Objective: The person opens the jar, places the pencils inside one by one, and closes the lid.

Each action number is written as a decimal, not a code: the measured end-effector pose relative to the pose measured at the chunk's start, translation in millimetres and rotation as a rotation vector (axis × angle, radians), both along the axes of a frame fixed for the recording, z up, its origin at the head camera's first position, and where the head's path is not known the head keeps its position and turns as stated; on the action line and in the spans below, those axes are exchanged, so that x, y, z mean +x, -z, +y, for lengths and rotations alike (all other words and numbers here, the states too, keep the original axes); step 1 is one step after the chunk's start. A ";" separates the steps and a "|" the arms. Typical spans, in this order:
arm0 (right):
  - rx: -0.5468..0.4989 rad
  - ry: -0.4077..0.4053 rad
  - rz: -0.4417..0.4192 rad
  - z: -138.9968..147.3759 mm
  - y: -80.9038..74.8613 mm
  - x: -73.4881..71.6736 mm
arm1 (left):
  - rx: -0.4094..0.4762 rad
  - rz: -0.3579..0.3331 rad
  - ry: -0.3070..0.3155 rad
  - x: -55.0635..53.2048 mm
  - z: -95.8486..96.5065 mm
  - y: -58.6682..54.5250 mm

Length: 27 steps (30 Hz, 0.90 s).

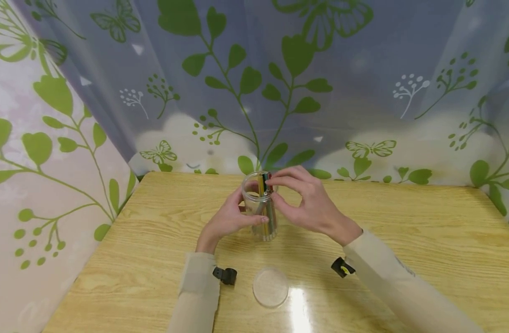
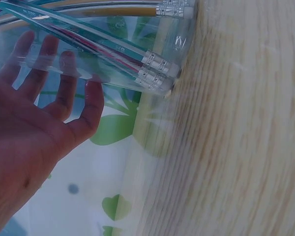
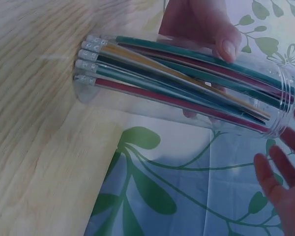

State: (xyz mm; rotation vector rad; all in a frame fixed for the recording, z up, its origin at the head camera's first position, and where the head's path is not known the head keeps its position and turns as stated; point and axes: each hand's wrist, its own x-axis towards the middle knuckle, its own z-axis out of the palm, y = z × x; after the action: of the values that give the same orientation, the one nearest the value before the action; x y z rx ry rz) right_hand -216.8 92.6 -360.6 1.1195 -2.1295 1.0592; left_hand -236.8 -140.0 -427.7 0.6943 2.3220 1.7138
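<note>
A clear plastic jar (image 1: 254,203) with a threaded rim stands on the table. Inside it lean several pencils (image 3: 177,83) in teal, red and yellow, their white eraser ends at the bottom. My left hand (image 1: 233,215) holds the jar around its side, thumb at the front; in the left wrist view its fingers curve along the clear wall. At the jar's mouth, my right hand (image 1: 308,199) reaches its fingertips to the rim and pencil tops. The right wrist view shows those fingers (image 3: 270,177) loosely bent and spread beside the rim.
A round clear lid (image 1: 271,287) lies flat on the wooden table (image 1: 404,240), nearer to me than the jar. Behind the table's far edge hangs a patterned curtain (image 1: 246,92) with leaves and butterflies. Each wrist wears a small black camera mount (image 1: 226,275).
</note>
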 end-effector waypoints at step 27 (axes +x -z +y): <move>0.189 0.039 0.032 4.7 -4.6 -4.7 | 0.002 -0.052 -0.012 1.5 0.0 0.8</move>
State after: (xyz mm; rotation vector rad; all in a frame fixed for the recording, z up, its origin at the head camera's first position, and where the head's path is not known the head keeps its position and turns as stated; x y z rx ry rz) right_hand -221.5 97.3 -356.0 1.1669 -2.2536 0.8307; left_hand -235.3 -140.1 -428.6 0.6299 2.2945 1.7178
